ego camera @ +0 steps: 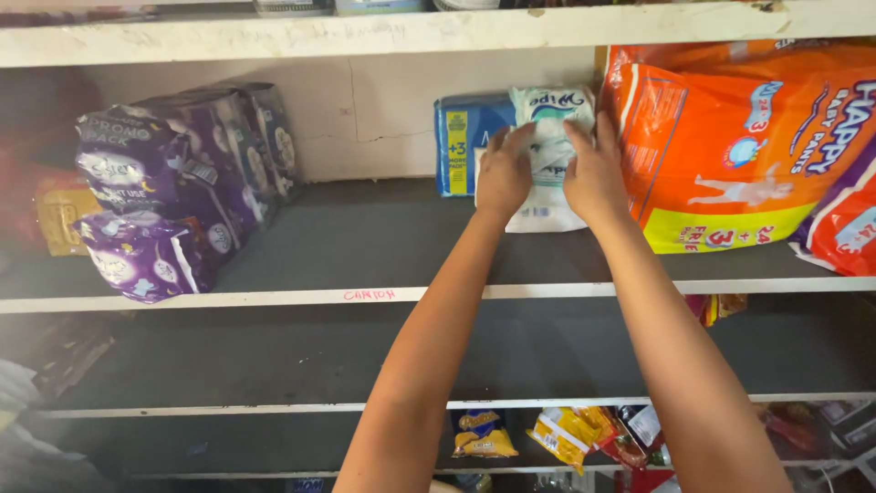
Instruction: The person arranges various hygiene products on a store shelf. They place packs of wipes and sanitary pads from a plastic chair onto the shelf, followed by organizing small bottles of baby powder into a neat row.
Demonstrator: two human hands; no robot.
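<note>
Dark grey shelf (pixel 365 237), cracked cream wall (pixel 365 110)

The white soft pack (pixel 550 155) with teal markings stands upright on the grey shelf (pixel 365 242); it sits between a blue pack (pixel 461 141) and an orange bag (pixel 730 137); both hands press its front.

Both hands, left (pixel 505 173) and right (pixel 595 173), pressed a white wipes pack (pixel 550 137) upright on the shelf (pixel 365 233), beside an orange diaper bag (pixel 730 137).

Bare shelf (pixel 365 233) between purple packs (pixel 173 183), blue pack (pixel 461 141)
</note>
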